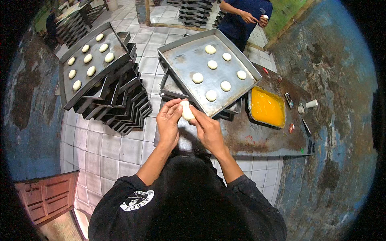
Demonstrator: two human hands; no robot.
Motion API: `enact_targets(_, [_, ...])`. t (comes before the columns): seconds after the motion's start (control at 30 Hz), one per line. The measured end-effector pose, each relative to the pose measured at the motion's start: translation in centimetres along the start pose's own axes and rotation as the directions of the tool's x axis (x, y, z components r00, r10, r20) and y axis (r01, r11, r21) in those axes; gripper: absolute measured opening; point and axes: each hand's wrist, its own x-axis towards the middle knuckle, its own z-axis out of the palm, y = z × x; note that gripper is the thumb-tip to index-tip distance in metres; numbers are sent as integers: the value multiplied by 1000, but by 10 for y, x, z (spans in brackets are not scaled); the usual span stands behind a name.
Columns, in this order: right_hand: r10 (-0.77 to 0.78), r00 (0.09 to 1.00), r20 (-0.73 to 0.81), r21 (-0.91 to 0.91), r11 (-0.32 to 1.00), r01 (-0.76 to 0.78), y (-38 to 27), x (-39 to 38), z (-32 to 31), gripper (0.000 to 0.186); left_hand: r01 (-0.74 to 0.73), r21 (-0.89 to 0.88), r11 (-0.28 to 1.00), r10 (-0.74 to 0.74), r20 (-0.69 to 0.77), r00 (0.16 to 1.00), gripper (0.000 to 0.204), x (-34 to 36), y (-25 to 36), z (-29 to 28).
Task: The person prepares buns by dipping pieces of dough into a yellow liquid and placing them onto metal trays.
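Between my two hands I hold a pale piece of dough [186,111], slightly elongated. My left hand [170,119] grips it from the left with thumb and fingers. From the right, my right hand [207,127] pinches its lower side. Just beyond my hands, a square metal baking tray [183,60] sits at an angle with several round dough balls [212,65] spread over its right and middle parts. To its right is a rectangular pan of yellow-orange filling [266,107], smooth and glossy.
On the left, a tall crisscross stack of baking trays [120,98] carries a top tray [80,60] with several dough pieces. The worn table [253,140] bears a white cup [311,104] and small items. Across it stands a person [245,20] holding a small pale piece. A stained wall [333,120] borders the right.
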Motion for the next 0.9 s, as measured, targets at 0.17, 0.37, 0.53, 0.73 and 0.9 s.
enact_targets(0.17, [117, 990, -74, 102, 989, -109, -23, 21, -43, 28, 45, -372, 927, 74, 299, 951, 35, -13, 17, 25])
enact_targets(0.37, [254, 967, -2, 366, 900, -236, 3, 12, -67, 14, -43, -322, 946, 125, 237, 964, 31, -20, -12, 65])
enact_targets(0.53, [102, 991, -82, 333, 940, -69, -5, 3, -85, 32, -35, -384, 923, 42, 11, 999, 18, -14, -24, 93])
enact_targets(0.73, [135, 970, -202, 294, 953, -72, 25, 0, -125, 23, -59, -371, 927, 103, 102, 989, 20, -29, -39, 142])
enact_targets(0.9, [277, 961, 13, 478, 842, -249, 52, -16, -166, 16, -29, -324, 946, 122, 270, 955, 35, -42, -47, 184])
